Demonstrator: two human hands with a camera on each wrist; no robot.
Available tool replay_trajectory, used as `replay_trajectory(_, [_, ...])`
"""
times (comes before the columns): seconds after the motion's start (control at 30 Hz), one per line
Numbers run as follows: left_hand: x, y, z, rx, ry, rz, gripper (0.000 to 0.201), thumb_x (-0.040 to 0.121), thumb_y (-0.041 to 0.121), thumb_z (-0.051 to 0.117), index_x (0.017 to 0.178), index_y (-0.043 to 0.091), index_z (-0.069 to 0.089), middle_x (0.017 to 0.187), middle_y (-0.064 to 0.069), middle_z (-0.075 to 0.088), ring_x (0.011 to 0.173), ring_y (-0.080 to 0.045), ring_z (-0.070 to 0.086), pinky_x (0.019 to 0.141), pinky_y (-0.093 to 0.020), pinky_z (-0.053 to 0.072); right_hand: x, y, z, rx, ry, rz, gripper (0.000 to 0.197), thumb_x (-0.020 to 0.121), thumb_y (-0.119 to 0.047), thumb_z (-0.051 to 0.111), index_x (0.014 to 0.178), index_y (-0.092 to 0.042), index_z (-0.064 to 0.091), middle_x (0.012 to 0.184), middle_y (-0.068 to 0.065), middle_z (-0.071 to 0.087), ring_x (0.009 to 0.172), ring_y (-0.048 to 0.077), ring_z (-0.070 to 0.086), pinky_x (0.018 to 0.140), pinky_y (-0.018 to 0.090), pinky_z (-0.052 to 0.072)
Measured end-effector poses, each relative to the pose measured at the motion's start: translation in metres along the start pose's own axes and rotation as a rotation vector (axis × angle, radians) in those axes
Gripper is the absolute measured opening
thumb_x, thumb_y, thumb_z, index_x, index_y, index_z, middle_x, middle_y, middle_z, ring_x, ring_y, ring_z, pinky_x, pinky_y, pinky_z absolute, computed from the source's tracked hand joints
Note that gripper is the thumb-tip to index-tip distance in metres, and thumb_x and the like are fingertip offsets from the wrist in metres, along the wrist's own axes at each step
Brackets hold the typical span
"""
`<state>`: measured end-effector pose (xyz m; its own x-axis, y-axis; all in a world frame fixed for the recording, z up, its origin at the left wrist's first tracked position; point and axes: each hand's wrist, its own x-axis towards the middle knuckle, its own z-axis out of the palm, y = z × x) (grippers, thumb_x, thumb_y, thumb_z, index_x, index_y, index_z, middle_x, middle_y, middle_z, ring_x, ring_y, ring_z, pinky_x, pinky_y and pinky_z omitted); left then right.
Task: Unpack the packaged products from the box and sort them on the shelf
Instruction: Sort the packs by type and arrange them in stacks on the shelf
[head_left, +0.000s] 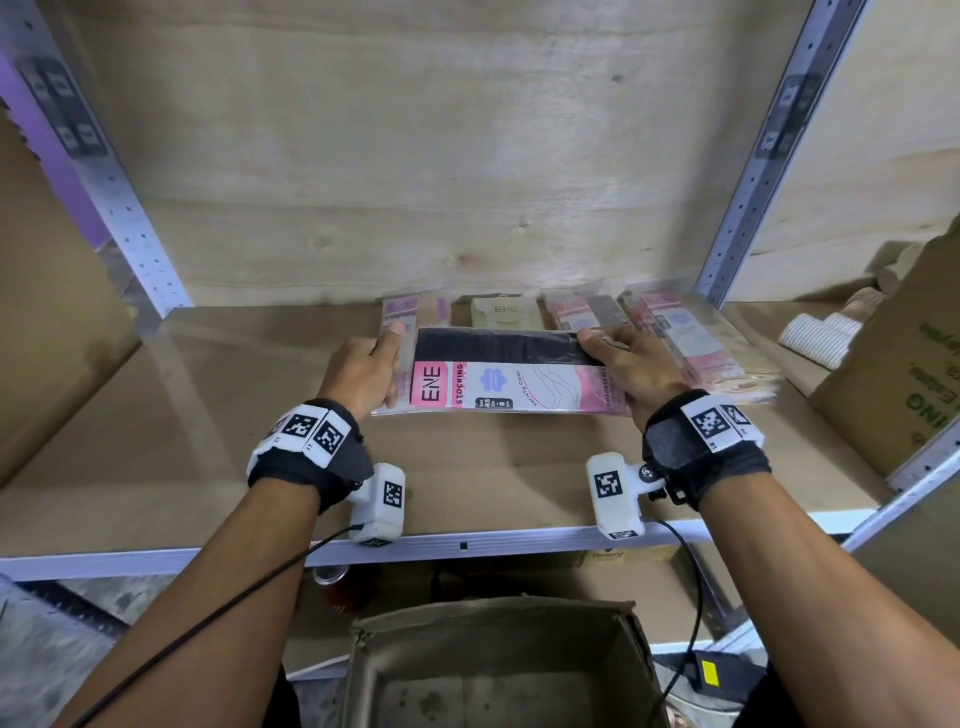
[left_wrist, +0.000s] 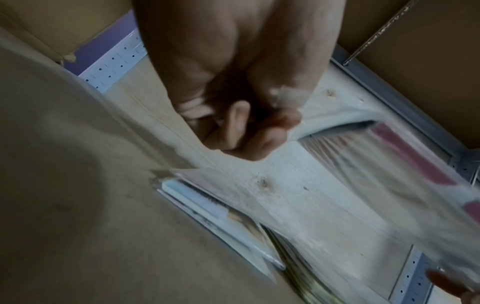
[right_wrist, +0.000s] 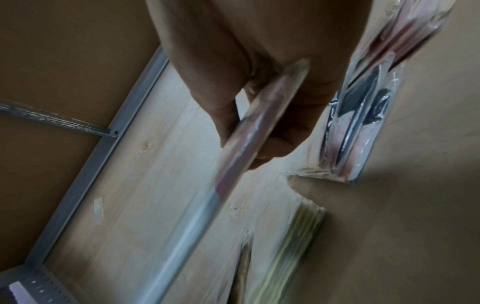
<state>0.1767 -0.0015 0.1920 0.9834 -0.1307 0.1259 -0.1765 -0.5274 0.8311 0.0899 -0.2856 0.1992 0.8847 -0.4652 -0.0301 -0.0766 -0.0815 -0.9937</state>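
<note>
1. Nearest me, an open cardboard box (head_left: 498, 670) is sitting below the shelf (head_left: 208, 467), its lower part cut off by the frame edge.
2. Above the shelf, the left hand (head_left: 363, 371) is pinching the left end of a stocking packet (head_left: 498, 374), thumb on top; the fingers underneath are hidden.
3. The right hand (head_left: 631, 364) is gripping the packet's right end, thumb pressing on top.
4. Whether the packet is touching the shelf board is hard to tell.
5. Behind the packet, partly covered by it, packet stacks (head_left: 696, 343) are lying against the plywood back (head_left: 415, 156).
6. Both wrist views are blurring badly.
</note>
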Motion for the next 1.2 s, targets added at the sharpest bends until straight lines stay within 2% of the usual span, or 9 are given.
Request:
replay_trajectory(0.17, [-0.004, 0.007, -0.001, -0.348, -0.092, -0.126, 0.051, 0.101, 0.053, 0.043, 0.063, 0.019, 0.039, 0.046, 0.005, 0.037, 0.034, -0.009, 0.032, 0.036, -0.016, 0.023, -0.003, -0.004, 0.002, 0.055, -0.016, 0.025, 0.020, 0.090, -0.026, 0.070, 0.099, -0.010, 0.061, 0.102, 0.021, 0.073, 0.086, 0.036, 0.071, 0.082, 0.047, 0.059])
replay_trajectory(0.23, [-0.005, 0.008, -0.003, -0.467, -0.133, -0.160, 0.051, 0.101, 0.052, 0.045, 0.062, 0.018, 0.039, 0.050, 0.001, 0.045, 0.038, -0.011, 0.036, 0.032, -0.015, 0.020, -0.007, -0.006, 0.003, 0.079, -0.025, 0.031, 0.020, 0.092, -0.024, 0.068, 0.100, -0.008, 0.060, 0.104, 0.023, 0.072, 0.089, 0.039, 0.070, 0.083, 0.048, 0.058])
replay_trajectory(0.33, [-0.006, 0.008, -0.008, -0.579, -0.164, -0.188, 0.050, 0.099, 0.053, 0.048, 0.063, 0.019, 0.042, 0.066, -0.010, 0.049, 0.043, -0.015, 0.035, 0.033, -0.018, 0.023, -0.010, -0.010, 0.003, 0.127, -0.059, 0.037, 0.021, 0.094, -0.020, 0.065, 0.104, -0.003, 0.059, 0.106, 0.026, 0.070, 0.090, 0.037, 0.067, 0.084, 0.049, 0.056])
replay_trajectory(0.43, [-0.006, 0.006, -0.012, -0.708, -0.128, -0.216, 0.052, 0.097, 0.057, 0.048, 0.064, 0.017, 0.044, 0.060, -0.008, 0.037, 0.032, -0.009, 0.027, 0.049, -0.029, 0.027, -0.012, -0.013, -0.004, 0.169, -0.158, 0.092, 0.017, 0.097, -0.020, 0.061, 0.100, -0.004, 0.064, 0.091, 0.016, 0.073, 0.078, 0.028, 0.069, 0.072, 0.039, 0.058])
replay_trajectory(0.63, [0.001, 0.008, -0.012, -0.898, -0.035, -0.339, 0.060, 0.099, 0.062, 0.036, 0.086, 0.010, 0.062, 0.061, 0.000, 0.050, 0.041, -0.009, 0.045, 0.039, -0.018, 0.037, -0.009, -0.014, -0.017, 0.271, -0.239, 0.169, 0.020, 0.100, -0.022, 0.053, 0.093, -0.010, 0.066, 0.082, 0.008, 0.072, 0.070, 0.021, 0.070, 0.062, 0.039, 0.057])
replay_trajectory(0.73, [-0.001, 0.013, -0.002, -0.855, -0.110, -0.355, 0.072, 0.097, 0.067, 0.033, 0.089, 0.006, 0.071, 0.062, -0.005, 0.065, 0.045, -0.012, 0.058, 0.045, -0.019, 0.049, -0.009, -0.012, -0.014, 0.358, -0.257, 0.192, 0.017, 0.101, -0.019, 0.051, 0.102, -0.007, 0.063, 0.089, 0.011, 0.068, 0.076, 0.024, 0.066, 0.062, 0.036, 0.055])
replay_trajectory(0.87, [-0.008, 0.024, 0.017, -0.721, -0.358, -0.302, 0.073, 0.091, 0.072, 0.043, 0.105, 0.006, 0.072, 0.090, -0.014, 0.078, 0.066, -0.021, 0.073, 0.055, -0.025, 0.057, -0.013, -0.007, 0.000, 0.470, -0.271, 0.217, 0.005, 0.094, -0.006, 0.060, 0.091, -0.010, 0.060, 0.086, 0.011, 0.067, 0.067, 0.020, 0.068, 0.055, 0.027, 0.059])
replay_trajectory(1.0, [-0.019, 0.031, 0.033, -0.685, -0.527, -0.218, 0.050, 0.085, 0.045, 0.074, 0.118, 0.008, 0.067, 0.106, -0.016, 0.076, 0.086, -0.026, 0.076, 0.066, -0.027, 0.061, -0.017, -0.001, 0.012, 0.511, -0.294, 0.217, 0.022, 0.087, 0.010, 0.061, 0.091, -0.010, 0.055, 0.082, 0.011, 0.070, 0.068, 0.022, 0.071, 0.060, 0.031, 0.061])
replay_trajectory(1.2, [-0.026, 0.032, 0.040, -0.503, -0.556, -0.060, 0.031, 0.086, 0.020, 0.076, 0.117, 0.015, 0.071, 0.108, -0.006, 0.077, 0.090, -0.020, 0.074, 0.070, -0.028, 0.061, -0.020, 0.008, 0.012, 0.332, -0.344, 0.189, 0.032, 0.083, 0.013, 0.064, 0.105, -0.008, 0.054, 0.089, 0.009, 0.069, 0.068, 0.019, 0.072, 0.061, 0.034, 0.062])
